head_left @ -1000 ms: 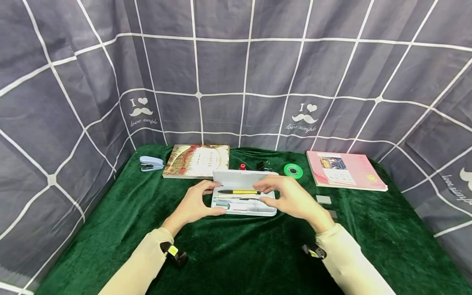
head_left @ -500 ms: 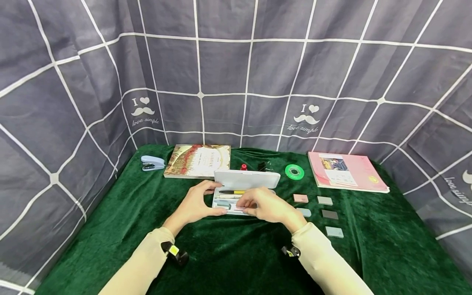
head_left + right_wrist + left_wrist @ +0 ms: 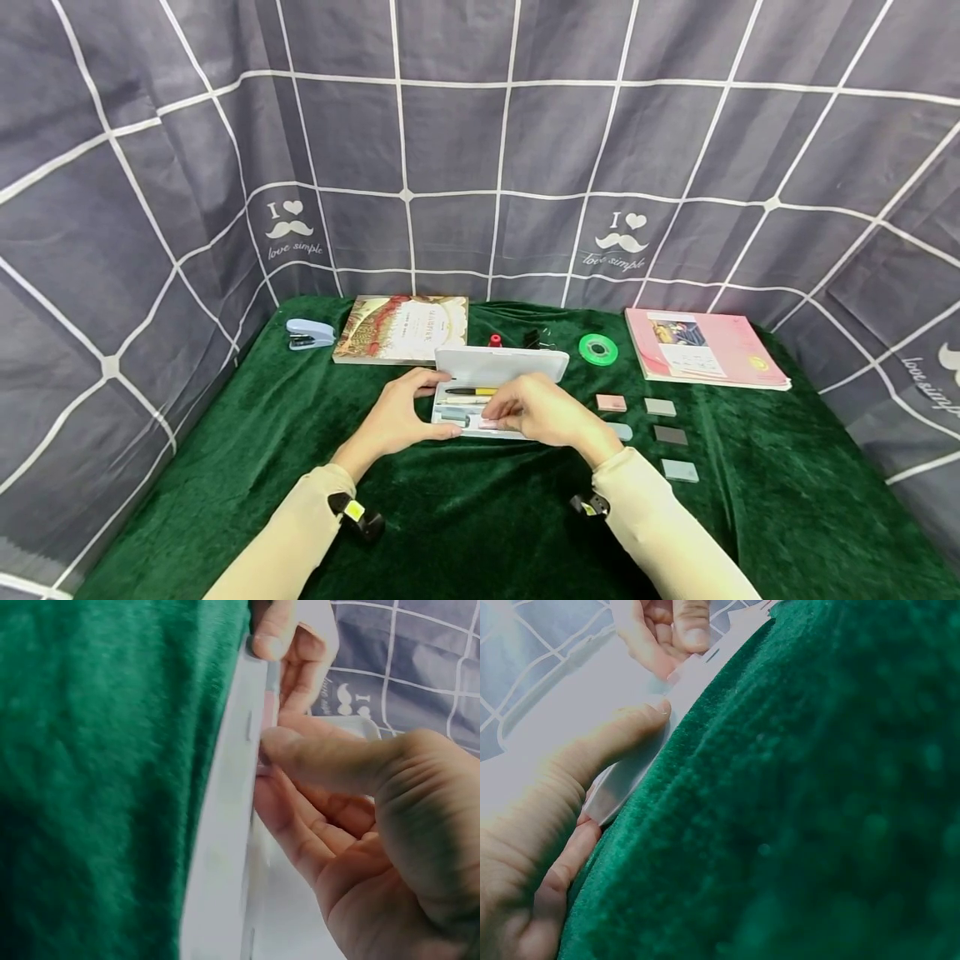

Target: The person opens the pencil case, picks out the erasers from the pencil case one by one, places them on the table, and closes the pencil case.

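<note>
An open white pencil case [image 3: 501, 364] lies in the middle of the cloth, lid raised at the back. My left hand [image 3: 396, 410] grips its left end, thumb on the front edge and fingers at the back. Inside lie a yellow-and-black pen [image 3: 471, 391], a pale pen [image 3: 459, 401] and a grey-blue block [image 3: 453, 417]. My right hand [image 3: 551, 414] reaches into the front compartment. Its thumb and fingers pinch a small pink block [image 3: 268, 709], which shows beside the fingertips in both wrist views. The right hand hides the right part of the case.
Right of the case lie a pink block [image 3: 611, 403], a rounded blue piece [image 3: 621, 431] and several flat blocks [image 3: 671, 435]. Behind are a stapler [image 3: 310, 333], a book [image 3: 401, 329], a red-capped item [image 3: 495, 341], black clips [image 3: 538, 338], green tape [image 3: 597, 350] and a pink book [image 3: 705, 347].
My right hand has moved from the case's right end leftward and down into the front compartment, baring the blocks at right. The left hand keeps its hold; little differs over the last half second.
</note>
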Action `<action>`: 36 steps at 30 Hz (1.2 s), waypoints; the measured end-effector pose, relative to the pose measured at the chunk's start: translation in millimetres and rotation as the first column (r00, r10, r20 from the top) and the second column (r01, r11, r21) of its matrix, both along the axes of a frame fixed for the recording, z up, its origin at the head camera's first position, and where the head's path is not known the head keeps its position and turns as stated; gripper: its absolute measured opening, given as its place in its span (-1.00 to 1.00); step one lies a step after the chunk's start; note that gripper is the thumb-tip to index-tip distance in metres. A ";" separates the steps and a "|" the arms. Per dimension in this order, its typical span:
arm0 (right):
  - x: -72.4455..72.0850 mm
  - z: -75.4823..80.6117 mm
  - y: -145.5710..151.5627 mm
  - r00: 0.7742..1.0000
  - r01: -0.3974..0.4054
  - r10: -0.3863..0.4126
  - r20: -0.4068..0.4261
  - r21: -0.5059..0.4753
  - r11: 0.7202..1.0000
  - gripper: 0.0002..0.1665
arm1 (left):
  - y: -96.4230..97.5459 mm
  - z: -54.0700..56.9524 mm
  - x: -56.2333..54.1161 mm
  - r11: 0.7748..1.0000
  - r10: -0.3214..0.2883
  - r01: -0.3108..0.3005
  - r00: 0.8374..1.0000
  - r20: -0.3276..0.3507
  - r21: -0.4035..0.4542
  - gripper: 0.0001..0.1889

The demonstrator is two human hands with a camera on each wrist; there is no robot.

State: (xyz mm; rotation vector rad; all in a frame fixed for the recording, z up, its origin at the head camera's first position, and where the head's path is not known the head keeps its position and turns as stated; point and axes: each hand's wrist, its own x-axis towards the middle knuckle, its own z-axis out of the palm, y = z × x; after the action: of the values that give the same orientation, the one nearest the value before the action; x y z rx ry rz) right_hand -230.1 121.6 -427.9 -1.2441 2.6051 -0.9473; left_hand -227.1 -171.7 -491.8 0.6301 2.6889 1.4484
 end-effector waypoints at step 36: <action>132.2 -6.1 217.0 0.904 0.372 -0.391 -0.173 -0.131 0.919 -0.35 | -0.1 3.0 3.9 1.000 -0.005 0.005 1.000 0.010 0.008 -0.14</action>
State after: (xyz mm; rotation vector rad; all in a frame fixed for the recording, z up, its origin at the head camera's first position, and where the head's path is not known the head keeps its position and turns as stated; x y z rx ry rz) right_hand -97.9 338.6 -434.0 -0.8948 3.0696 -1.0654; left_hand -223.2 -171.8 -488.8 0.6276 2.6731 1.4574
